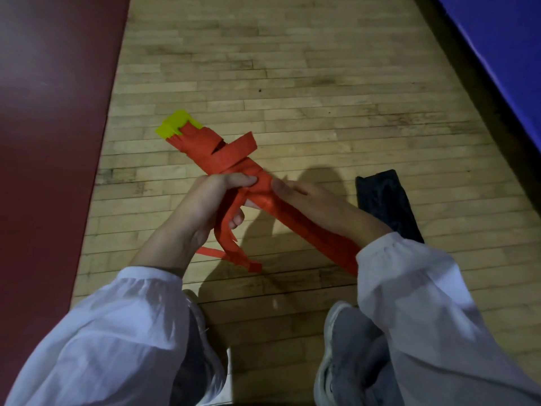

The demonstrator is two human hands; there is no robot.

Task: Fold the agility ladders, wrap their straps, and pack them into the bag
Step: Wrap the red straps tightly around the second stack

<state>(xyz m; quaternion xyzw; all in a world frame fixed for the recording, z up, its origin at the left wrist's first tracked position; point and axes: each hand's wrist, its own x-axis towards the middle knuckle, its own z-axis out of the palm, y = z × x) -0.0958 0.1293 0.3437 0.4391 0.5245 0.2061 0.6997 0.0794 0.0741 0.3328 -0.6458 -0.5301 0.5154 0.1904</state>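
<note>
Head view: strap-wrapping, midway, above the floor (pixel 322 83).
Folded ladder (pixel 234 159) is held left of the bag (pixel 386 206). The left grip (pixel 205 206) curls round the strap (pixel 231 244); the right grip (pixel 316 200) clasps the ladder. Slack there may loosen the coils.

Dim indoor light w/ a warm cast: the pale wooden plank floor (pixel 307 92) is brightest mid-frame, and the corners go dark. Soft shadows of the left hand (pixel 210 206) & right hand (pixel 316 200) fall on the floor to the right of & below them. Wide-angle lens bends planks toward the edges; the loose white fabric sleeves (pixel 111 332) at the btm are soft, and the pic is grainy overall.
</note>
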